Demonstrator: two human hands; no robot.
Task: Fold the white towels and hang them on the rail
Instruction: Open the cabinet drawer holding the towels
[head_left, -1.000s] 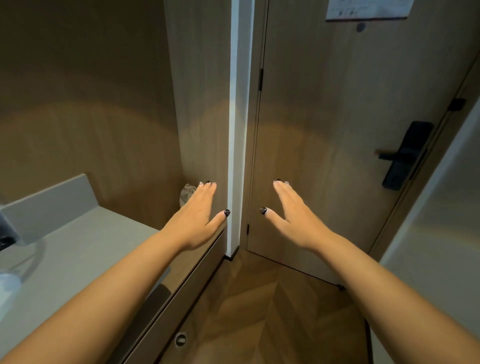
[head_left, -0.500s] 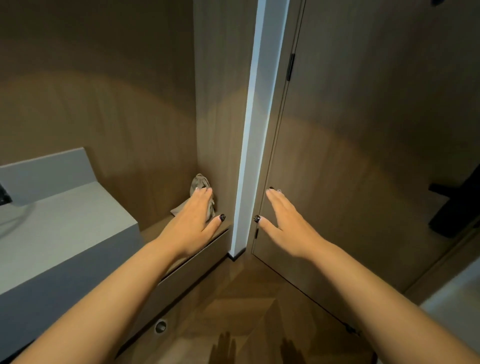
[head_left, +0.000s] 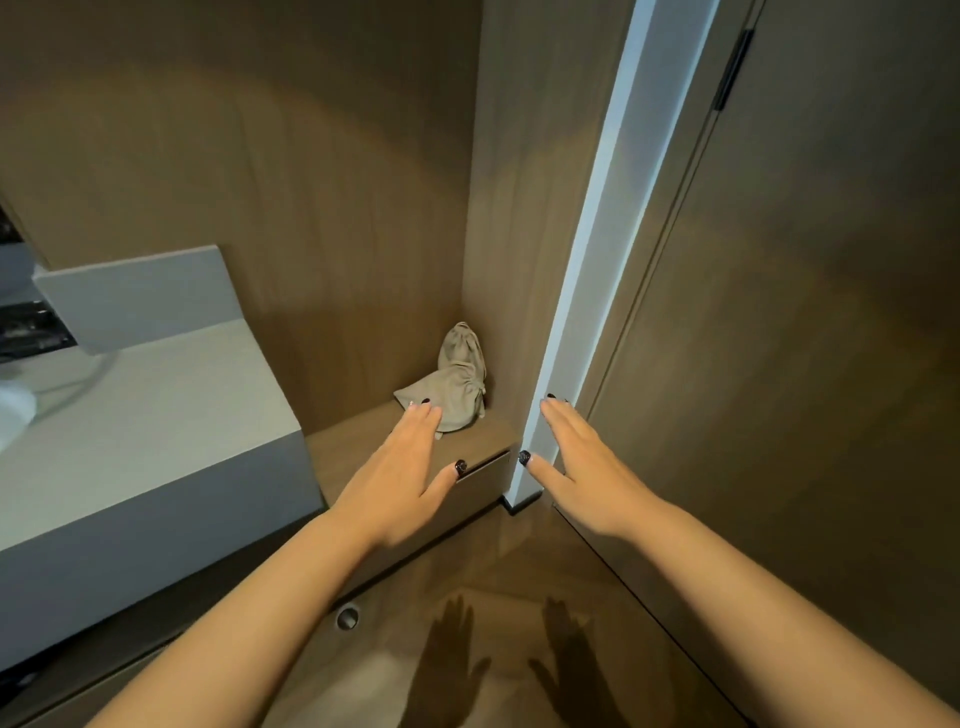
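No white towel and no rail show in the head view. My left hand (head_left: 400, 483) is stretched out flat, palm down, fingers together, thumb apart, holding nothing; it hovers over a low wooden shelf (head_left: 358, 441). My right hand (head_left: 576, 467) is held out the same way beside it, flat and empty, in front of the white door frame (head_left: 597, 291). Both forearms reach in from the bottom of the view.
A beige drawstring cloth bag (head_left: 457, 387) leans in the shelf's back corner, just past my left fingertips. A grey vanity counter (head_left: 145, 415) fills the left. A wooden door (head_left: 805, 338) stands shut on the right. Wooden floor (head_left: 493, 649) lies below.
The view has swung left and down: the door handle and notice have left the frame, while the counter, shelf and cloth bag have come into fuller view. Both hands stay flat and empty.
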